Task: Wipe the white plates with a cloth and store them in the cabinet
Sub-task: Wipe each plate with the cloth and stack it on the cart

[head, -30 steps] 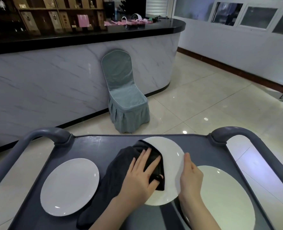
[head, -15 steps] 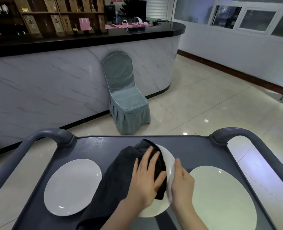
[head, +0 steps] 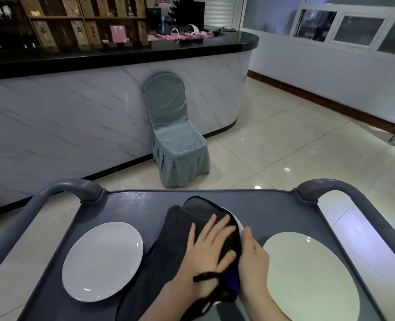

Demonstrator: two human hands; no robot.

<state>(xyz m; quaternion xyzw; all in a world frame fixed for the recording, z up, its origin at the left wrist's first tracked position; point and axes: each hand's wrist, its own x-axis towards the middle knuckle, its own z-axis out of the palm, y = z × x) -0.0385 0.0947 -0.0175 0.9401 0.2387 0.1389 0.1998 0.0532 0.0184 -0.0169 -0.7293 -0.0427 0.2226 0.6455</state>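
Wiping step: middle plate [head: 239, 224] is being held at centre of cart [head: 145, 202] top, toward near edge. Mostly hidden under dark cloth [head: 175, 239], apparently tipped up on edge.

- Cloth is being pressed by left hand [head: 209, 249], fingers straight and spread.
- Rim is being gripped by right hand [head: 253, 258], thumb over top.
- Judged: pressure is best being kept even, rim firmly braced against slipping, back face also wiped.
- Left plate [head: 102, 261] and right plate [head: 307, 274] are lying flat by left and right edges.
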